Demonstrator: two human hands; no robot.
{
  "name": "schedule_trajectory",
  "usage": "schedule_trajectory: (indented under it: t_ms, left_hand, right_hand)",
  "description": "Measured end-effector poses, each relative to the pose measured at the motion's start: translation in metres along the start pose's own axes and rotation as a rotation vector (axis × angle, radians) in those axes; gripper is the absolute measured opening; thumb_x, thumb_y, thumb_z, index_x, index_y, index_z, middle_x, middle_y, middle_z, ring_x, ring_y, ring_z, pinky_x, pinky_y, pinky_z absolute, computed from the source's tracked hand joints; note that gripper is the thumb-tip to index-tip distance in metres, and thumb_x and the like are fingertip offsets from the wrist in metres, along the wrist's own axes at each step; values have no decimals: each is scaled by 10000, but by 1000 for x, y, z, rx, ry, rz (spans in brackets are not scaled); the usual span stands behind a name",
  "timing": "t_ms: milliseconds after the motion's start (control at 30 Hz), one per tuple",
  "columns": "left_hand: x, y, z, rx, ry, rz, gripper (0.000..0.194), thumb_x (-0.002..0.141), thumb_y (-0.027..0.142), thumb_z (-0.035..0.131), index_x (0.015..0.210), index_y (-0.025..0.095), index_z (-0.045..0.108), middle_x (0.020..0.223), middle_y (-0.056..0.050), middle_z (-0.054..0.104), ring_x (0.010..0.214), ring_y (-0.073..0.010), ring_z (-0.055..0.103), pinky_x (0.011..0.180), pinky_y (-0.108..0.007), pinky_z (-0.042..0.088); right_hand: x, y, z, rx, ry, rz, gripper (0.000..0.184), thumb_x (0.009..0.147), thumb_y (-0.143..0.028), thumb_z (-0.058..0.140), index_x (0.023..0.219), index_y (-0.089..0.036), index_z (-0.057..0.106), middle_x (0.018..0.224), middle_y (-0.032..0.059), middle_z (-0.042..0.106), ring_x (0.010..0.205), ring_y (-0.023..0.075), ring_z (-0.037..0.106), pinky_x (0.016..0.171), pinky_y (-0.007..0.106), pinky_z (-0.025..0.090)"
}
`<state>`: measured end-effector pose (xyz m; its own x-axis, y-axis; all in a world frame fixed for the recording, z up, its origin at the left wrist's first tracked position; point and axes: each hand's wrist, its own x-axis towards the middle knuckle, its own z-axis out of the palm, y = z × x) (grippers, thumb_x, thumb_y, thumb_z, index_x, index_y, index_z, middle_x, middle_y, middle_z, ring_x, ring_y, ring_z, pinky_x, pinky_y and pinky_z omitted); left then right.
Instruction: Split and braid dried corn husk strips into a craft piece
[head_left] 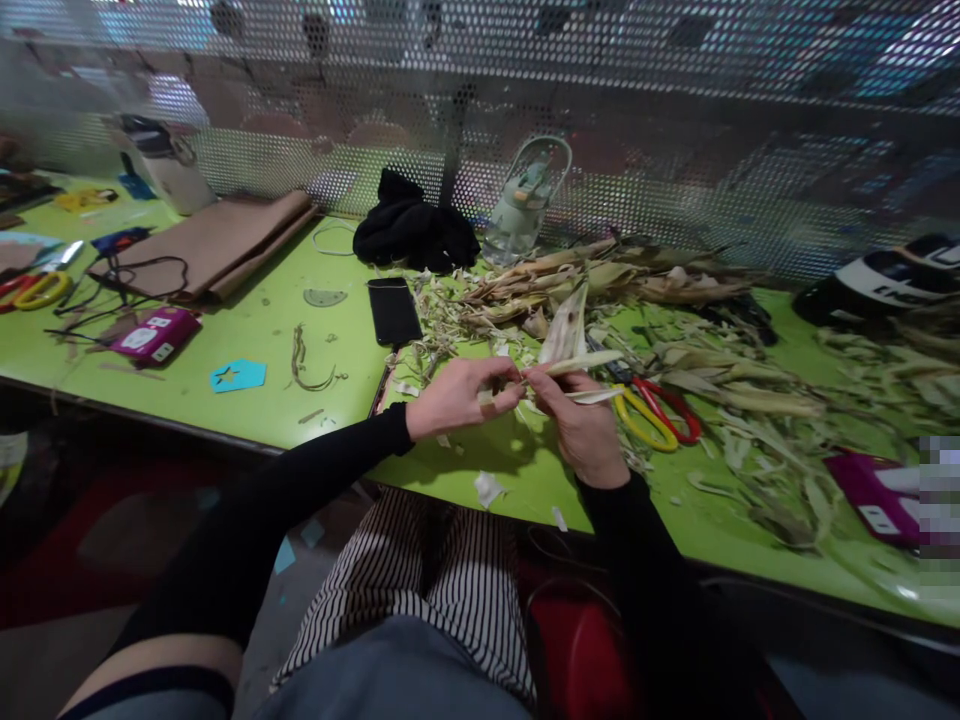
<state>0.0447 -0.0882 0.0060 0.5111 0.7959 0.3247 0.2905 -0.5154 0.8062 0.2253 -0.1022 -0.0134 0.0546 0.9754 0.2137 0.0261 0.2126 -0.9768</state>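
Note:
Both my hands meet above the front of the green table, fingertips close together. My right hand (585, 425) is closed on pale dried corn husks (565, 330); one broad piece points up and narrow strips stick out to the right. My left hand (466, 397) pinches at the near end of the same husks, thumb and forefinger together. Just right of my right hand lie scissors (660, 412) with yellow and red handles. A black phone (394, 311) lies behind my left hand, with husk scraps beside it.
Behind the hands are a husk pile (622, 275), a clear bottle (519, 205) and black cloth (415, 225) along a perforated metal screen. To the left lie a brown folder (217, 240), a purple box (157, 335) and a blue tag (238, 376). A dark bottle (877, 280) lies at right.

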Motion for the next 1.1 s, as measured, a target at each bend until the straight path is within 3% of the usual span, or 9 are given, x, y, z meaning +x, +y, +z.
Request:
schedule_trajectory:
  t_ms: [200,400,567,700,867,1100]
  left_hand:
    - [-1,0,0,-60,-35,-33,163,870,304,535,816,165,601,786,-12,654,703,-119,549,714,-260,437]
    - [-2,-6,3,-282,-19,-136,231,963,326,451,1113,184,555,879,-15,620,674,-106,483,647,-258,412]
    - [-1,-6,9,-399,-40,-176,146,1029,339,339,1073,212,396,748,25,540,637,-110,523,632,-256,440]
    - [0,-10,6,-266,-59,-149,170,1012,356,409,915,218,390,840,-11,618,747,-122,568,738,-281,460]
    - [2,-11,-3,37,-53,-126,245,965,388,493,818,193,496,798,-3,631,711,-125,525,696,-267,394]
    - [4,2,-24,16,-54,-154,160,926,309,535,843,183,587,814,5,704,739,-117,592,728,-259,431]
  right_hand:
    - [4,0,-1,94,116,85,394,636,-556,883,771,-224,720,665,-30,602,533,84,467,459,223,352]
    - [3,-4,0,24,-103,65,442,715,-614,819,910,-242,685,773,-29,621,580,88,512,506,224,436]
    - [-2,-6,6,-46,-150,7,421,744,-485,846,1062,-265,678,908,-12,703,718,138,639,676,286,556]
    - [-3,-3,4,-113,-181,-49,258,836,-449,775,982,-248,707,821,-15,687,678,136,634,673,296,553]
    - [-2,-3,2,-205,-171,-127,172,843,-393,773,924,-250,720,846,-4,692,744,144,635,693,286,525]
    - [-4,-6,-3,-116,-89,-112,182,801,-397,793,832,-245,698,769,-10,656,615,123,548,563,269,482]
